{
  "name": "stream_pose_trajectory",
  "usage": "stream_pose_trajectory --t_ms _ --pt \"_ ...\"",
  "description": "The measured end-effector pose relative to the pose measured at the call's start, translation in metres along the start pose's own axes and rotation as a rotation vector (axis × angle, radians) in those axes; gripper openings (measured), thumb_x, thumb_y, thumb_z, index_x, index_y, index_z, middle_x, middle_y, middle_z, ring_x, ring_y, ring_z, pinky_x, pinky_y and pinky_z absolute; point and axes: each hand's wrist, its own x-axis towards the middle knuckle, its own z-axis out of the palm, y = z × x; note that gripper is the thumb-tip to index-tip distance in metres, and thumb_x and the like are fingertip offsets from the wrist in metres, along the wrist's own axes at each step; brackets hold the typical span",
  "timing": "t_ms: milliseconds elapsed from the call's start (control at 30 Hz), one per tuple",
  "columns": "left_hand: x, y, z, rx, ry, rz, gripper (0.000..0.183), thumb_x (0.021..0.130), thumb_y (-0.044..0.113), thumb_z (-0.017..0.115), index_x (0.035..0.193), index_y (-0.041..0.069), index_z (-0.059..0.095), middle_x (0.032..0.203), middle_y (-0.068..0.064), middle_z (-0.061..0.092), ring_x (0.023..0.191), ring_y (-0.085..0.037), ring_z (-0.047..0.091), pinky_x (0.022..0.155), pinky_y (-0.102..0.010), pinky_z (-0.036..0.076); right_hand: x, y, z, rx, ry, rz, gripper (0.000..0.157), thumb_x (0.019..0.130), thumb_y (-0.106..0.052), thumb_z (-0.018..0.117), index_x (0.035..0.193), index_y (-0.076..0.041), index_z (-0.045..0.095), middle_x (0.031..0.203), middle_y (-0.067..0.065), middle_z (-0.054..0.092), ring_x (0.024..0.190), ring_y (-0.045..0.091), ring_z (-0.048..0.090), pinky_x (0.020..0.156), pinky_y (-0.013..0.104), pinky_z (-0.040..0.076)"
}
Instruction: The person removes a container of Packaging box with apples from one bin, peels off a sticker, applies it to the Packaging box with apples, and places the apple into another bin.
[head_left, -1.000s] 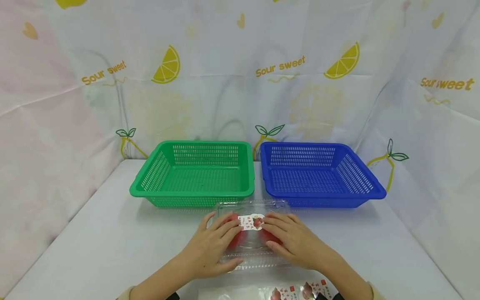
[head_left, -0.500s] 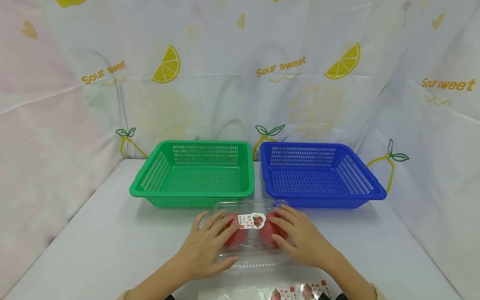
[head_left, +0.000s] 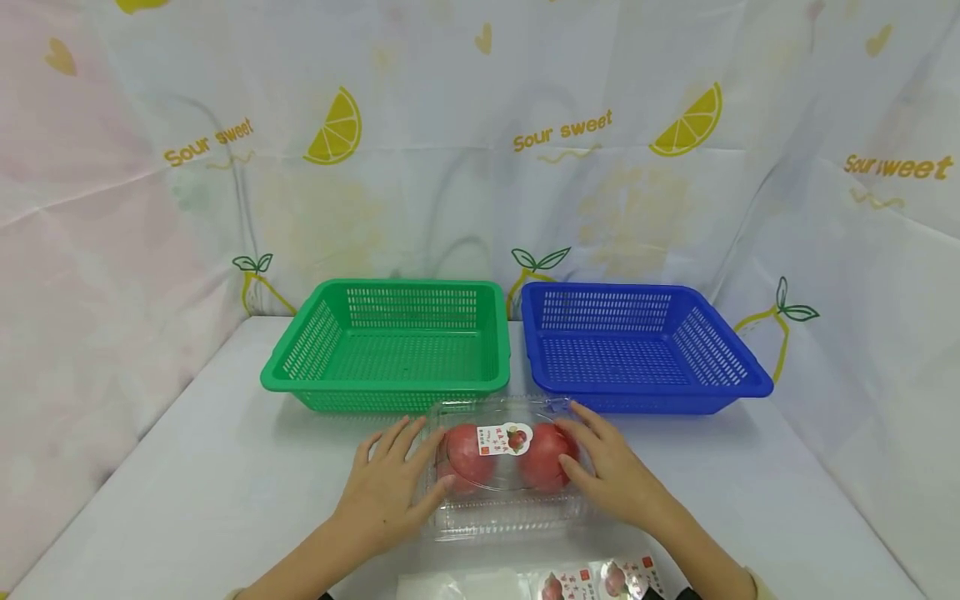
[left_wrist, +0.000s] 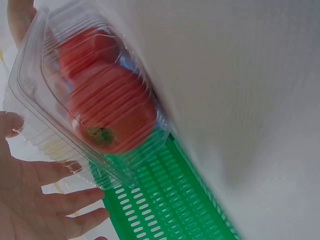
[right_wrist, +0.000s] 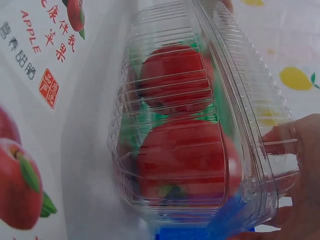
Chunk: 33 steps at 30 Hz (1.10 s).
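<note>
A clear plastic clamshell box [head_left: 510, 515], lid down, stands on the white table with two red apples [head_left: 546, 460] inside. Across its top lies a white label [head_left: 495, 439] with printed fruit and writing. My left hand [head_left: 386, 487] is spread at the box's left side, fingers extended; in the left wrist view its fingers [left_wrist: 80, 202] are apart and loosely bent near the rim. At the right end, my right hand [head_left: 615, 471] rests against the box with relaxed fingers, partly seen through the clear rim in the right wrist view.
Behind the box stand a green basket [head_left: 382, 387] on the left and a blue basket [head_left: 645, 390] on the right. A strip of printed apple labels [head_left: 566, 585] lies at the table's near edge. A lemon-print cloth [head_left: 450, 192] hangs behind.
Both hands have drawn apart from the middle of the lid towards its sides, the left one further. The label and apples are now uncovered. The box stays in place.
</note>
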Motion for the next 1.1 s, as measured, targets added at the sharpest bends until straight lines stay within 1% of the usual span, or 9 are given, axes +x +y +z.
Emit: stream_pose_trajectory --t_ms 100,200,267,367,500,633,800,933,1100 --pt "0.000 0.000 -0.002 -0.009 -0.040 -0.071 0.060 0.090 0.054 0.043 0.134 0.013 0.047 0.131 -0.012 0.047 0.124 -0.032 0.037 0.096 -0.052 0.027 0.000 0.001 -0.001 0.026 -0.023 0.058 0.045 0.088 -0.022 0.060 0.129 -0.007 0.049 0.140 0.021 0.033 0.125 0.043 0.034 0.091 0.061 0.033" --pt "-0.001 0.000 -0.004 -0.016 -0.075 -0.111 0.063 0.090 0.055 0.042 0.135 0.011 0.045 0.129 -0.012 0.049 0.123 -0.032 0.039 0.096 -0.052 0.029 0.000 0.003 -0.002 0.045 -0.035 0.108 0.049 0.089 -0.024 0.059 0.133 -0.007 0.045 0.140 0.022 0.033 0.125 0.044 0.034 0.091 0.062 0.032" --pt "-0.001 -0.001 -0.005 -0.033 -0.095 -0.136 0.066 0.090 0.056 0.041 0.135 0.008 0.045 0.129 -0.014 0.050 0.122 -0.033 0.040 0.096 -0.053 0.029 0.000 0.005 -0.002 0.057 -0.036 0.124 0.052 0.090 -0.025 0.057 0.135 -0.005 0.041 0.138 0.022 0.035 0.124 0.043 0.035 0.092 0.061 0.032" --pt "-0.001 -0.002 -0.007 -0.068 -0.127 -0.176 0.070 0.089 0.059 0.040 0.133 0.004 0.046 0.127 -0.015 0.051 0.121 -0.034 0.042 0.096 -0.053 0.029 0.000 0.009 -0.003 0.098 -0.036 0.149 0.056 0.090 -0.024 0.057 0.137 -0.001 0.036 0.136 0.023 0.039 0.120 0.042 0.041 0.091 0.058 0.036" --pt "-0.001 -0.003 -0.008 -0.127 -0.174 -0.218 0.071 0.088 0.061 0.040 0.129 0.004 0.049 0.125 -0.016 0.052 0.119 -0.034 0.043 0.095 -0.054 0.030 0.000 0.014 -0.004 0.159 -0.055 0.210 0.060 0.091 -0.027 0.056 0.137 0.002 0.031 0.130 0.025 0.044 0.110 0.041 0.050 0.083 0.051 0.045" --pt "0.000 -0.006 -0.008 -0.186 -0.214 -0.247 0.070 0.089 0.060 0.040 0.129 0.003 0.049 0.125 -0.016 0.053 0.120 -0.034 0.043 0.096 -0.055 0.028 0.002 0.018 -0.005 0.197 -0.097 0.287 0.064 0.092 -0.033 0.053 0.137 0.005 0.029 0.127 0.026 0.046 0.109 0.040 0.051 0.082 0.047 0.047" --pt "0.003 -0.011 -0.008 -0.244 -0.247 -0.289 0.073 0.089 0.059 0.041 0.130 -0.001 0.046 0.126 -0.019 0.052 0.120 -0.037 0.042 0.096 -0.056 0.025 0.001 0.022 -0.005 0.259 -0.137 0.384 0.066 0.091 -0.038 0.053 0.135 0.006 0.034 0.124 0.025 0.050 0.108 0.037 0.052 0.083 0.048 0.046" --pt "0.006 -0.014 -0.008 -0.296 -0.295 -0.321 0.075 0.088 0.061 0.041 0.129 -0.002 0.048 0.125 -0.018 0.053 0.121 -0.038 0.040 0.096 -0.057 0.023 -0.001 0.024 -0.003 0.362 -0.160 0.442 0.063 0.091 -0.038 0.052 0.133 0.007 0.038 0.122 0.024 0.051 0.109 0.037 0.051 0.085 0.049 0.044" --pt "0.009 -0.016 -0.007 -0.384 -0.354 -0.357 0.073 0.088 0.060 0.042 0.125 -0.002 0.052 0.122 -0.016 0.055 0.121 -0.038 0.039 0.095 -0.059 0.023 -0.002 0.026 -0.002 0.530 -0.205 0.488 0.062 0.093 -0.036 0.048 0.131 0.011 0.036 0.128 0.029 0.044 0.118 0.042 0.041 0.090 0.053 0.039"
